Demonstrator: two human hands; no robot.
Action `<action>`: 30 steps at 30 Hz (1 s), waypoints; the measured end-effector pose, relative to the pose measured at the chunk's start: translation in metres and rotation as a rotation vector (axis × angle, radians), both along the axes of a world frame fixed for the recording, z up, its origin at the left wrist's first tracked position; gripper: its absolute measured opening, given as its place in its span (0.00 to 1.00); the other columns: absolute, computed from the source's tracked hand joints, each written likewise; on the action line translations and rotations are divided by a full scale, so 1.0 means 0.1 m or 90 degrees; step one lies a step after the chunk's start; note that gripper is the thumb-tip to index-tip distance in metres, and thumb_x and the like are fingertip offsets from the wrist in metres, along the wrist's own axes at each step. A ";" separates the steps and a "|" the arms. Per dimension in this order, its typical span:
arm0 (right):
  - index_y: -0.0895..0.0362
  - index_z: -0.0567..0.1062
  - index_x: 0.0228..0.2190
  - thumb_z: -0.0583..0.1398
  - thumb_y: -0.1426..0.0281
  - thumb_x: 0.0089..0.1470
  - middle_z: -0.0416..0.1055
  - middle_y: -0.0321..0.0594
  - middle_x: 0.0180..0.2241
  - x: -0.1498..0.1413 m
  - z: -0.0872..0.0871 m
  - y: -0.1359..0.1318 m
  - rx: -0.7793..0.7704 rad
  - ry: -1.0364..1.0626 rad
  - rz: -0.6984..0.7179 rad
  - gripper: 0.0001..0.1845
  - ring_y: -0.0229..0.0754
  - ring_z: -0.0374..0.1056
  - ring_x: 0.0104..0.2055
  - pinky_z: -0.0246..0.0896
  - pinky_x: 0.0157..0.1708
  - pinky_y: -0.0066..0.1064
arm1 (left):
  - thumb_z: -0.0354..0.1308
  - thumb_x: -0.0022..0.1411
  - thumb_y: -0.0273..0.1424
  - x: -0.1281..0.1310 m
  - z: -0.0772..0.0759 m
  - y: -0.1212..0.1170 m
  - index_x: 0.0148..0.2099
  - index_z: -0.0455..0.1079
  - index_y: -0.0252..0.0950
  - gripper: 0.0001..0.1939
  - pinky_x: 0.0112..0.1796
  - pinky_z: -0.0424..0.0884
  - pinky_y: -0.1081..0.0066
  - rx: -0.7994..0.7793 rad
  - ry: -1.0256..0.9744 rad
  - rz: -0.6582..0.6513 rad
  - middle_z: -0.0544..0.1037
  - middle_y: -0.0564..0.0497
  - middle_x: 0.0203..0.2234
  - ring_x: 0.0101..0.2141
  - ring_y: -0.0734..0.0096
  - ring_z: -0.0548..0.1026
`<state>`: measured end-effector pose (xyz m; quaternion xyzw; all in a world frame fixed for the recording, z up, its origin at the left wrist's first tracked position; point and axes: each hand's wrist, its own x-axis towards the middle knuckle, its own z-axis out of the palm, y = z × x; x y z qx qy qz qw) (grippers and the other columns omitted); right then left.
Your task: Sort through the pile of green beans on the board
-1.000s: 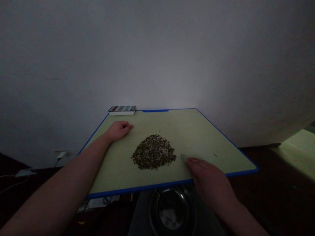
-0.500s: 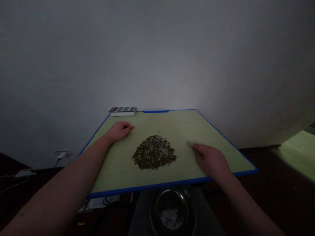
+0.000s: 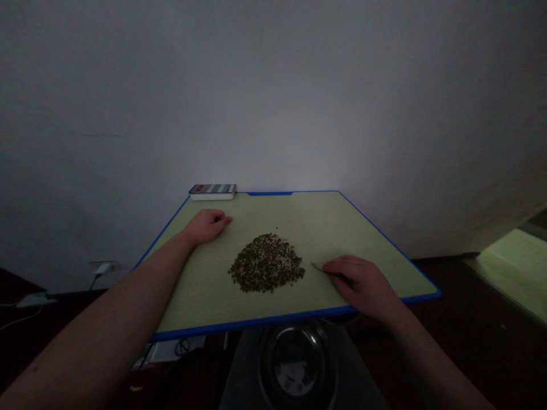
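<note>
A heap of small dark green grains [image 3: 267,269] lies in the middle of a pale green table with a blue edge [image 3: 239,328]. My left hand [image 3: 207,225] rests on the table far left of the heap, fingers curled, holding nothing. My right hand [image 3: 363,282] lies on the table just right of the heap and pinches a small thin pale tool [image 3: 319,267] whose tip points at the heap's right side. The light is dim and the tool's shape is unclear.
A phone on a white block [image 3: 212,191] sits at the table's far left corner against the white wall. A metal bowl [image 3: 299,367] stands below the near table edge. Cables and a plug [image 3: 105,267] lie on the dark floor at left. Another pale green surface [image 3: 513,267] shows at right.
My right hand moved from the near edge up to the table's right side, then drew back toward the heap with the tool. My left hand stayed still.
</note>
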<state>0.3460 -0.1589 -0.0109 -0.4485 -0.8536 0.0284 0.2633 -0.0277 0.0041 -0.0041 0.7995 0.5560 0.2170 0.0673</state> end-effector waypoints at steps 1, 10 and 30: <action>0.55 0.74 0.40 0.54 0.77 0.51 0.75 0.38 0.37 0.00 0.00 0.00 -0.003 0.005 0.020 0.15 0.38 0.69 0.40 0.65 0.42 0.33 | 0.45 0.55 0.47 0.00 0.00 0.00 0.19 0.59 0.37 0.22 0.23 0.52 0.71 -0.001 0.003 0.001 0.59 0.56 0.13 0.19 0.74 0.59; 0.55 0.74 0.37 0.54 0.77 0.49 0.75 0.40 0.36 -0.03 0.02 -0.13 0.035 0.015 0.130 0.14 0.40 0.70 0.40 0.65 0.42 0.36 | 0.44 0.55 0.48 0.00 0.01 0.00 0.19 0.58 0.37 0.22 0.22 0.52 0.71 -0.004 0.006 -0.008 0.59 0.55 0.13 0.19 0.74 0.59; 0.54 0.76 0.40 0.55 0.75 0.51 0.76 0.40 0.39 -0.22 -0.05 -0.40 0.053 0.002 -0.034 0.15 0.42 0.70 0.41 0.66 0.44 0.38 | 0.45 0.55 0.47 -0.01 -0.01 0.01 0.20 0.60 0.37 0.21 0.22 0.52 0.72 -0.016 -0.008 0.001 0.60 0.55 0.13 0.19 0.74 0.60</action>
